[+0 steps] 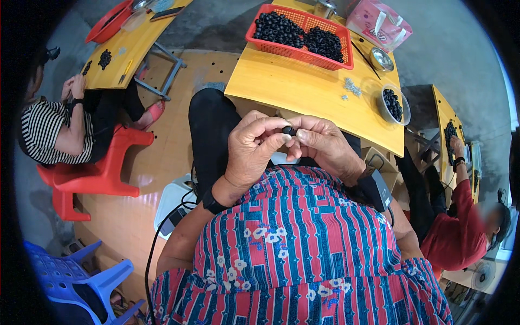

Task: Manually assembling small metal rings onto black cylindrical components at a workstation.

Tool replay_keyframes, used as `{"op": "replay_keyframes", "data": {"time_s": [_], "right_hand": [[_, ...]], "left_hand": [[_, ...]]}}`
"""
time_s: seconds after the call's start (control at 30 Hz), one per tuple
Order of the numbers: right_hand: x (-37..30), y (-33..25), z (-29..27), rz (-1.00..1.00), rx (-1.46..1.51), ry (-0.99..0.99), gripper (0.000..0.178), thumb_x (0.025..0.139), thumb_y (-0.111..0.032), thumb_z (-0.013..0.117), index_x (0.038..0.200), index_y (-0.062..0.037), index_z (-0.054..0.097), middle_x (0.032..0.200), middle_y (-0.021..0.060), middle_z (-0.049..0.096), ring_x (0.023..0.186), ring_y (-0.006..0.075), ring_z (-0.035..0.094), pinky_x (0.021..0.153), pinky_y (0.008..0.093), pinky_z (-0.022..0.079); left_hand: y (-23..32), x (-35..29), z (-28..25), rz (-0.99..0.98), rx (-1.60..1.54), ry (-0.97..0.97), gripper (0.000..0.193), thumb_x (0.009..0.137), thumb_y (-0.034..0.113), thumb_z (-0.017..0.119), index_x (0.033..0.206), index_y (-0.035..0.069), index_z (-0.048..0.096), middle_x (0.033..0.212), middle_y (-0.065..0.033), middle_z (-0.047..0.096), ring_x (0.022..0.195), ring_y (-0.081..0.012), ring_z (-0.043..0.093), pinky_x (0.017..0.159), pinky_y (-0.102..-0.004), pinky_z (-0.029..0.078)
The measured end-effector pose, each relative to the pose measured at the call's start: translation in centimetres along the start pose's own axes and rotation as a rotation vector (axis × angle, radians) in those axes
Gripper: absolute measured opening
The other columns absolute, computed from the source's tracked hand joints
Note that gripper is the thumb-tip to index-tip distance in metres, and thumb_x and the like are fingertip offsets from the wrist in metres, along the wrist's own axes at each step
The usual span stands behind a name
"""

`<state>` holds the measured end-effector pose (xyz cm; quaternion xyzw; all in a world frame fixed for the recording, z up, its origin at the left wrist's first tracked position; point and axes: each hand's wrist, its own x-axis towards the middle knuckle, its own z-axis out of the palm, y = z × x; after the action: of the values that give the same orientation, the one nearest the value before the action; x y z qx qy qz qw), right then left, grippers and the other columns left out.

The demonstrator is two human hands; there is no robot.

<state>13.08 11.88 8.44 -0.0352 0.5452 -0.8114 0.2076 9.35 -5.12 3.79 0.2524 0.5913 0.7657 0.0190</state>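
Note:
In front of my body, short of the table edge, both hands meet around a small round black part [288,130]. My left hand [250,146] pinches it between thumb and forefinger. From the other side my right hand [326,142] closes in, its thumb and fingertips pressed together right beside the part; whether they grip it or something tiny against it is hidden. On the yellow table [292,81] ahead lies a little heap of small clear pieces [352,86]. A clear round tub [394,104] of black parts stands at the table's right edge.
A red basket [346,51] with two heaps of black parts sits on the table's far side. Near it are a metal bowl [382,59], a dark thin stick [365,59] and a pink bag [378,24]. People work at tables left and right. A black cable [158,233] hangs at my left.

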Motion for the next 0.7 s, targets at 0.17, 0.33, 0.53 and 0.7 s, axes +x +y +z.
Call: {"op": "replay_keyframes", "data": {"time_s": [0.17, 0.33, 0.53, 0.7], "right_hand": [[0.2, 0.4, 0.0, -0.191, -0.065, 0.107, 0.025, 0.089, -0.009, 0.058, 0.113, -0.0008, 0.057, 0.086, 0.0023, 0.06, 0.069, 0.0068, 0.057, 0.066, 0.0209, 0.05], [0.5, 1.2, 0.0, -0.263, -0.184, 0.179, 0.016, 0.088, -0.004, 0.058, 0.104, 0.0001, 0.062, 0.083, 0.0022, 0.062, 0.066, 0.0058, 0.056, 0.062, 0.0194, 0.049], [0.1, 0.9, 0.6, -0.352, -0.314, 0.217, 0.015, 0.091, -0.003, 0.052, 0.103, 0.0021, 0.06, 0.078, 0.002, 0.059, 0.067, 0.0062, 0.055, 0.062, 0.0195, 0.047], [0.5, 1.5, 0.3, -0.371, -0.041, 0.182, 0.018, 0.093, -0.005, 0.047, 0.105, 0.005, 0.056, 0.071, 0.0031, 0.055, 0.064, 0.0093, 0.054, 0.063, 0.0233, 0.049]], "left_hand": [[0.3, 0.0, -0.2, 0.006, 0.1, -0.01, 0.017, 0.079, 0.0, 0.068, 0.096, 0.001, 0.065, 0.085, -0.0023, 0.056, 0.074, -0.0075, 0.055, 0.066, -0.0195, 0.046], [-0.6, -0.3, -0.4, -0.058, 0.049, 0.017, 0.017, 0.08, 0.003, 0.068, 0.096, -0.001, 0.063, 0.085, -0.0025, 0.059, 0.075, -0.0068, 0.055, 0.067, -0.0202, 0.047], [0.2, -0.2, 0.1, -0.127, -0.017, 0.031, 0.017, 0.081, 0.003, 0.067, 0.097, -0.002, 0.062, 0.084, -0.002, 0.062, 0.075, -0.0063, 0.056, 0.068, -0.0202, 0.048], [0.1, -0.1, 0.2, -0.148, -0.069, 0.026, 0.015, 0.082, 0.002, 0.066, 0.096, -0.002, 0.063, 0.081, -0.0024, 0.063, 0.07, -0.0048, 0.056, 0.065, -0.0186, 0.049]]}}
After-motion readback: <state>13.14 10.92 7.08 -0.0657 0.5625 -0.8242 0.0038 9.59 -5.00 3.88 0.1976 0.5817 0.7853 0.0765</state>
